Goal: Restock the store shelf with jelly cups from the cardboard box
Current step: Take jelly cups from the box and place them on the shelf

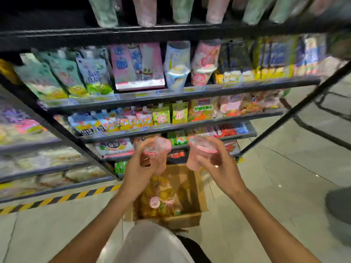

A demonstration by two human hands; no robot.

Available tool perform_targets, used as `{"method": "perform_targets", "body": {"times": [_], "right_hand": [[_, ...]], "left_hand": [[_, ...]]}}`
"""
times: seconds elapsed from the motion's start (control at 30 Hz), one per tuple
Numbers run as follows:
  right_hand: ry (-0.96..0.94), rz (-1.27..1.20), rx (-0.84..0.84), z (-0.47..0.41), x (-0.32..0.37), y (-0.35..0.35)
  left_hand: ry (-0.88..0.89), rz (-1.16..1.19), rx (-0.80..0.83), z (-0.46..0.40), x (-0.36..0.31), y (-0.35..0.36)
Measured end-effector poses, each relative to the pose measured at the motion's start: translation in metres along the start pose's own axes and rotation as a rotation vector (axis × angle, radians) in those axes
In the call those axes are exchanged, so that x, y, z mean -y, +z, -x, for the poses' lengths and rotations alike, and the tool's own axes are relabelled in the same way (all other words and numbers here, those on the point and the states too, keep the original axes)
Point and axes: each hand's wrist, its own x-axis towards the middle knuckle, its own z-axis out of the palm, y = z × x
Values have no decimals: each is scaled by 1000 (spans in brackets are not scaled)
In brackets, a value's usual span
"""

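My left hand (139, 166) grips a pink jelly cup (160, 150) and my right hand (218, 164) grips another pink jelly cup (201, 152). Both cups are raised above the open cardboard box (198, 186) on the floor, in front of the lower shelves. Inside the box lie more jelly cups (154, 202), pink and yellow, in a loose heap. On the store shelf (171, 95) higher up, tall pink cups (205, 63) and pale blue cups (177, 65) lean in rows. The picture is blurred by movement.
Black shelves hold rows of pouches and snack packets (133, 120) at several levels. A yellow-and-black hazard stripe (62, 198) runs along the floor at the left shelf base. A black metal frame (296, 109) stands to the right on the tiled floor.
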Motion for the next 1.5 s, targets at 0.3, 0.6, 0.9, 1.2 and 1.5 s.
{"method": "perform_targets", "body": {"times": [0.3, 0.6, 0.9, 1.2, 1.5], "right_hand": [[-178, 53, -19, 7, 89, -40], [-331, 70, -140, -26, 124, -123], [-403, 40, -184, -101, 87, -287], [-445, 50, -119, -202, 71, -433], [-626, 83, -118, -279, 113, -476]], "left_hand": [[233, 77, 136, -18, -98, -14], [480, -34, 218, -62, -193, 45], [568, -37, 183, -140, -234, 215], [554, -148, 55, -206, -273, 358], [714, -224, -36, -256, -342, 385]]}}
